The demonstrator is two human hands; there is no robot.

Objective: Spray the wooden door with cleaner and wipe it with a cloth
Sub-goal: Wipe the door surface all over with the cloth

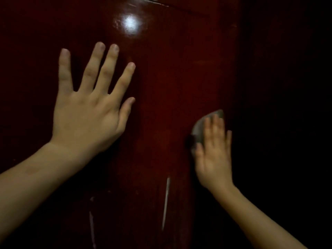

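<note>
The glossy dark red wooden door (161,87) fills the view, with a bright light glare near its top. My left hand (89,108) lies flat against the door at the left, fingers spread and straight. My right hand (213,155) presses a small grey cloth (199,128) flat against the door near its right edge; the fingers are straight and blurred. Most of the cloth is hidden under that hand. No spray bottle is in view.
A pale vertical streak (166,202) and a fainter one (92,227) show on the lower door. Everything right of the door's edge (287,105) is dark, and nothing can be made out there.
</note>
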